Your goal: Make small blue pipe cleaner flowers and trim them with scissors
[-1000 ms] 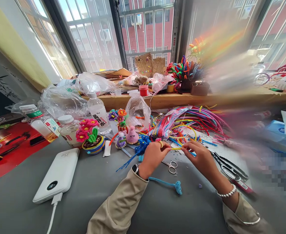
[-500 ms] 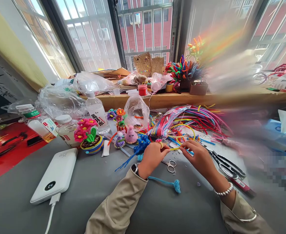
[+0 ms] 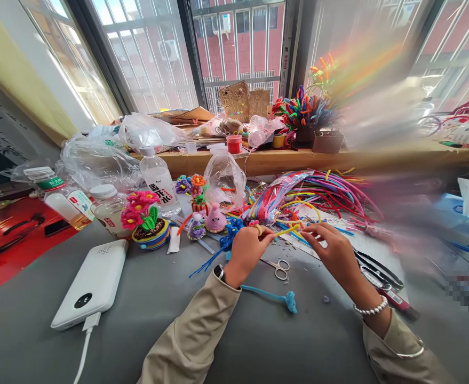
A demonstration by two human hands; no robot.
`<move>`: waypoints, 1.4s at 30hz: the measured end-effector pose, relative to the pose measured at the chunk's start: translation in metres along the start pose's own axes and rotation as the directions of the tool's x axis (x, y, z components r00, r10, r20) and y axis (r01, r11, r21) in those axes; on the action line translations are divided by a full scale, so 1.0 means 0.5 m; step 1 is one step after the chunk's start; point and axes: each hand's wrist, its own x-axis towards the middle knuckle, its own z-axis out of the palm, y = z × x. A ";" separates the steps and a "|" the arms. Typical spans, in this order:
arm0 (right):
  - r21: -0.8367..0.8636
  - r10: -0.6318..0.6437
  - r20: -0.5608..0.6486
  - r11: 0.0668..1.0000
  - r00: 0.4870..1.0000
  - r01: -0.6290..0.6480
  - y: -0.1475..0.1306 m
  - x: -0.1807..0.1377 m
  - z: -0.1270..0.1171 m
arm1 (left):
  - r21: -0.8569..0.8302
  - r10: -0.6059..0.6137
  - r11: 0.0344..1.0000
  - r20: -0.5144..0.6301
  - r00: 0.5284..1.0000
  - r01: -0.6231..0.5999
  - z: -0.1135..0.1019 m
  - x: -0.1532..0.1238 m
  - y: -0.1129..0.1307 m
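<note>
Between my hands runs a short yellow pipe cleaner [image 3: 287, 231], bent slightly upward at its right end. My left hand [image 3: 249, 252] pinches its left end between thumb and forefinger. At the other end, the thumb and forefinger of my right hand [image 3: 332, 252] close on the tip. Blue pipe-cleaner flowers [image 3: 231, 233] with trailing stems lie just behind my left hand. Below the hands are small scissors [image 3: 280, 269] and a light blue pipe-cleaner flower [image 3: 290, 302] on a stem.
A bundle of coloured pipe cleaners [image 3: 330, 193] lies behind my hands. Large black scissors [image 3: 380, 272] and a red cutter [image 3: 400, 305] sit by my right wrist. To the left stand a potted pink flower [image 3: 150, 241], a water bottle [image 3: 160, 184] and a white power bank [image 3: 92, 282].
My right hand has shifted slightly right and up. The yellow pipe cleaner, level before, now slants upward to the right, with more of it showing. My left hand has barely moved.
</note>
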 end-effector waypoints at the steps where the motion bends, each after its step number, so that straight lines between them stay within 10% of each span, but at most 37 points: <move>1: 0.006 0.015 0.024 1.000 1.000 -0.015 0.000 0.000 0.000 | -0.005 -0.009 1.000 -0.038 0.999 0.009 -0.003 0.001 0.000; 11: -0.058 -0.086 0.511 0.989 0.855 0.135 -0.059 -0.028 0.019 | -0.068 -0.031 0.998 -0.214 0.976 0.017 -0.014 0.004 0.002; 24: -0.368 0.042 0.461 0.918 0.886 0.148 -0.052 -0.048 0.006 | -0.296 -0.120 0.952 -0.138 0.983 0.074 -0.019 0.006 0.004; 32: -0.126 0.137 0.230 0.986 0.963 -0.110 -0.007 -0.016 -0.002 | -0.302 -0.114 0.951 -0.148 0.982 0.065 -0.023 0.008 -0.002; 42: 0.225 0.261 0.362 0.907 0.895 -0.356 -0.028 0.003 -0.012 | -0.197 -0.089 0.979 -0.181 0.979 0.053 -0.026 0.009 -0.002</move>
